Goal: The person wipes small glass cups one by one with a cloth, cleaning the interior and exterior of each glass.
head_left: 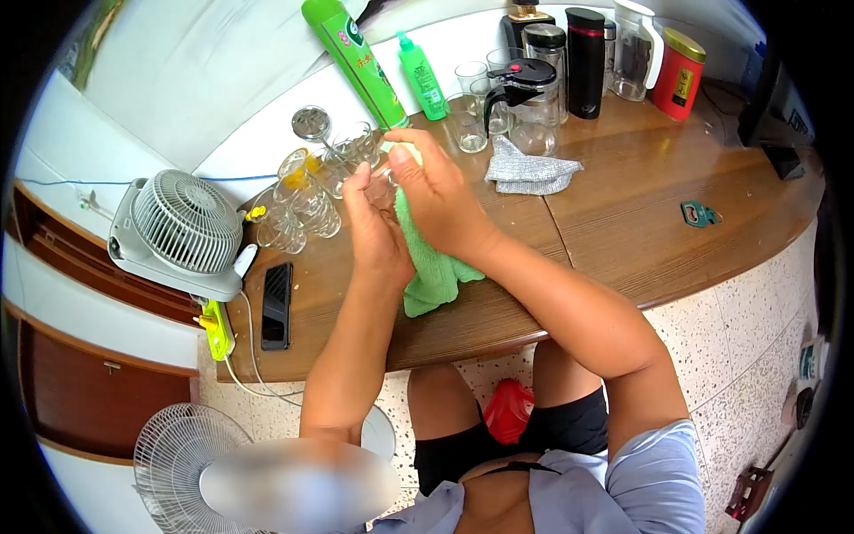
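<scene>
My left hand (377, 222) is closed around a clear glass (382, 190), raised above the table's back left part. My right hand (438, 194) curls over the glass from the other side, with a green cloth (431, 278) pressed under its palm and hanging down toward the tabletop. Fingers cover much of the glass, and the cloth's upper end is partly hidden. Just left of my hands stand several glass mugs (311, 206) in a cluster. A grey cloth (532, 171) lies crumpled on the table to the right.
The wooden table (498, 303) carries a phone (277, 305), a small fan (185, 222), a glass pot (534, 120), a black flask (584, 67), a red tin (679, 76) and a bottle opener (699, 214). A green spray can (356, 62) and green bottle (421, 78) stand behind.
</scene>
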{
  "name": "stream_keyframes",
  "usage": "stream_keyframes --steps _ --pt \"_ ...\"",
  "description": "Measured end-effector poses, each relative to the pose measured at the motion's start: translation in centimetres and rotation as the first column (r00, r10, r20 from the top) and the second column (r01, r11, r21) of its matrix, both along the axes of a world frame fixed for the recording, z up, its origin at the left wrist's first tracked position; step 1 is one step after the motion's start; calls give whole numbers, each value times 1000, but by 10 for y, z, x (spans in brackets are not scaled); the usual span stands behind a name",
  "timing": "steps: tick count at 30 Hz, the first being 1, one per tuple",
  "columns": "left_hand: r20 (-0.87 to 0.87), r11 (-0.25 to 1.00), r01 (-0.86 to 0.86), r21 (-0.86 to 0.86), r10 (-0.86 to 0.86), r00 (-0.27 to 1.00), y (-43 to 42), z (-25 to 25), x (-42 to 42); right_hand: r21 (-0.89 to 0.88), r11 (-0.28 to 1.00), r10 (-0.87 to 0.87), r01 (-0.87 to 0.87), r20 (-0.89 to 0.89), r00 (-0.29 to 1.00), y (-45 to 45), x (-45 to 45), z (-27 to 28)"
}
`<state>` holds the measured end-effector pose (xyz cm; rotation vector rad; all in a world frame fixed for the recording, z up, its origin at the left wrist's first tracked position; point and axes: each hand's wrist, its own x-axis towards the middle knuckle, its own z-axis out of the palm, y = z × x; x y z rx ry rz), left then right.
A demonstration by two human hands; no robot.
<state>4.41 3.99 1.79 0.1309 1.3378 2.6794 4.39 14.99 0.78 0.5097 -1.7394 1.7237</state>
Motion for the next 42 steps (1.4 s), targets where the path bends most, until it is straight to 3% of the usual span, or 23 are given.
stream_keyframes --steps 5,10,12,14,17,19,20,23,26,29,32,35,36,39,42 --pt "-96 999 -34 37 38 995 -1 -8 -5 -165 977 173 -137 232 957 5 -20 -13" --pt "39 969 -185 164 181 983 -11 -3 -12 261 956 -121 132 -58 991 -22 8 -25" --pt "-28 983 -164 85 167 986 -17 -2 -11 376 892 -185 249 -200 962 -28 13 -23" --pt "-33 991 -127 40 129 991 -18 -1 -7 462 814 -213 352 -326 921 -27 14 -20" --pt "62 998 -27 55 24 998 -8 1 0 441 822 -223 360 -333 916 -14 9 -7" --pt "135 994 52 93 -64 989 -1 1 3 369 876 -208 309 -290 934 -3 6 -4" --pt "171 995 -101 12 97 981 3 2 5 331 900 -197 283 -268 943 0 5 -3" --pt "-27 975 -219 -36 218 976 3 -3 -2 -25 1000 -1 1 0 1000 -1 2 1" --pt "-53 996 -74 53 76 996 0 5 2 -183 972 179 -148 163 970 3 -8 -3" --pt "-31 998 -63 30 64 997 -5 7 2 -342 904 352 -255 259 900 0 -13 -10" --pt "-25 991 -88 97 91 996 -11 6 -5 21 983 175 -181 174 969 -1 9 0" --pt "47 972 -170 163 165 985 -21 6 -16 324 918 -189 227 -144 971 -26 13 -19" --pt "43 980 -167 111 164 986 -23 9 -14 404 898 -120 173 -153 981 -25 19 -19" --pt "-52 998 -42 43 44 998 -22 2 -13 465 824 -189 323 -312 931 -26 22 -16" --pt "86 988 127 84 -135 987 -7 8 7 478 770 -283 423 -339 897 -15 16 -8"
